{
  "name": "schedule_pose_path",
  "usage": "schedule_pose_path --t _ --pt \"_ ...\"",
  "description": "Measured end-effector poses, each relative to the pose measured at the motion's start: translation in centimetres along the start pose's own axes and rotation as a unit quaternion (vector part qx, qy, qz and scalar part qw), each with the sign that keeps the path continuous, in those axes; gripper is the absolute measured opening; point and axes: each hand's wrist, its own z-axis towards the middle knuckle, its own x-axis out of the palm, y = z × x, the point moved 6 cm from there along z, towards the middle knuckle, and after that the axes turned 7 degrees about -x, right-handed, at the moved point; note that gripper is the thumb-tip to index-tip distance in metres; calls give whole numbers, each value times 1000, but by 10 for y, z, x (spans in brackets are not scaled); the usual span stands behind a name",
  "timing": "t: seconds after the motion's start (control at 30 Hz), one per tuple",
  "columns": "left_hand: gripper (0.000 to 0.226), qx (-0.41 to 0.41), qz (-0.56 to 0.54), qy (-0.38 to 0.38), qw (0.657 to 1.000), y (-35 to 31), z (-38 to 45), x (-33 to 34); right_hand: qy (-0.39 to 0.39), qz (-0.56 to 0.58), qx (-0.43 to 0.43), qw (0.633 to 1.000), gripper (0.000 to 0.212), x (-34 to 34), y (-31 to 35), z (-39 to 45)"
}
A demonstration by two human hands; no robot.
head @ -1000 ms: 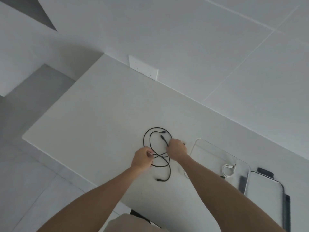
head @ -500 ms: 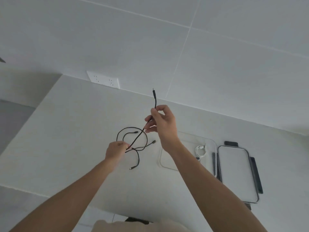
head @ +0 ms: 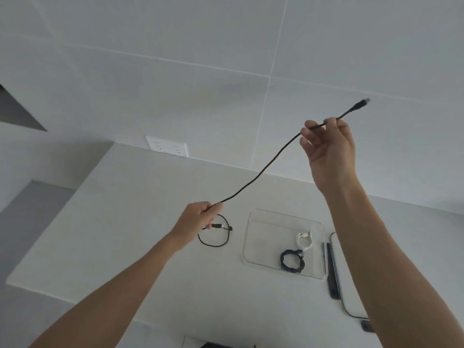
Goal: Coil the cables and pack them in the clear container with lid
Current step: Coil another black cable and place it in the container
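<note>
Roughly midway: two coils sit in the container (head: 253, 259), white one (head: 304, 241) and black one (head: 291, 261).
Left hand (head: 198, 219) and right hand (head: 329, 146) pinch the black cable (head: 261, 172) taut above the table (head: 125, 222); uncoiled, lid (head: 337, 272) off.

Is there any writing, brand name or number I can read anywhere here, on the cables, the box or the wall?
None can be read.
Black cable held by both hands: no print visible.
Clear plastic container: no label visible.
White wall socket plate: only pin holes, no legible text.
</note>
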Motion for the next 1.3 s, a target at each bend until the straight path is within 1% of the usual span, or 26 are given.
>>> schedule_pose_path --t 0.07,0.13,0.2,0.27,0.33,0.4,0.47,0.57,0.63,0.73,0.77,0.8,0.83,0.87,0.9,0.93,0.97,1.0,1.03,1.07,1.1,1.13,1.17,1.23,1.27,1.3 --pt "45 -15 15 4 1000 2 0 7 -2 8 -16 1000 14 -4 16 5" --pt "47 -20 59 6 998 4 0 11 -6 17 -21 1000 13 -8 27 8" --pt "45 -16 115 -10 993 3 -3 12 -6 24 -19 1000 13 -11 33 8" --pt "43 -8 122 -31 992 -1 -6 13 -5 8 -10 1000 13 -12 34 7" --pt "43 -4 62 -56 997 -8 -6 10 1 -68 11 998 12 -12 27 3" --pt "41 -11 -58 -55 997 -21 -7 8 38 -178 55 982 9 -7 8 -5" --pt "38 -31 -188 -33 981 -40 -11 11 102 -246 125 956 9 2 -24 -19" --pt "35 -52 -298 -42 952 -68 -18 7 169 -282 205 922 10 13 -77 -46" --pt "33 -63 -375 -31 924 -82 -21 5 216 -311 269 886 8 15 -115 -77" --pt "28 -71 -476 11 876 -101 -27 6 264 -302 392 828 8 9 -160 -146" --pt "28 -76 -491 16 868 -104 -28 7 276 -313 421 805 9 4 -168 -166" --pt "27 -86 -492 19 866 -106 -29 7 285 -340 436 783 13 0 -171 -180" --pt "27 -100 -480 21 871 -106 -31 8 281 -365 433 775 16 -5 -173 -186" --pt "27 -114 -456 21 883 -103 -32 7 257 -382 409 788 16 -10 -173 -185" --pt "26 -128 -421 20 898 -100 -33 7 214 -400 357 817 14 -15 -169 -178" --pt "27 -143 -371 18 917 -96 -34 8 159 -426 277 846 12 -20 -159 -167" --pt "27 -155 -300 15 941 -91 -36 8 113 -448 183 868 16 -22 -146 -155" --pt "29 -162 -208 16 964 -88 -38 10 108 -449 104 881 29 -20 -133 -147" --pt "30 -165 -109 23 980 -87 -42 12 144 -428 46 891 45 -14 -125 -141" --pt "31 -163 -23 38 986 -86 -44 15 203 -411 20 889 58 -5 -119 -137" --pt "32 -159 36 54 985 -85 -47 18 265 -406 21 875 62 4 -118 -134" --pt "33 -156 71 64 983 -86 -49 20 316 -406 43 856 60 12 -118 -133" --pt "33 -151 93 68 982 -87 -51 20 345 -408 71 842 52 14 -121 -130" --pt "35 -132 125 49 982 -90 -51 14 347 -410 107 837 30 12 -122 -127" --pt "34 -116 124 22 985 -93 -49 8 336 -413 115 839 19 10 -121 -126" --pt "32 -98 98 -14 990 -94 -46 0 325 -412 121 843 16 7 -119 -126"
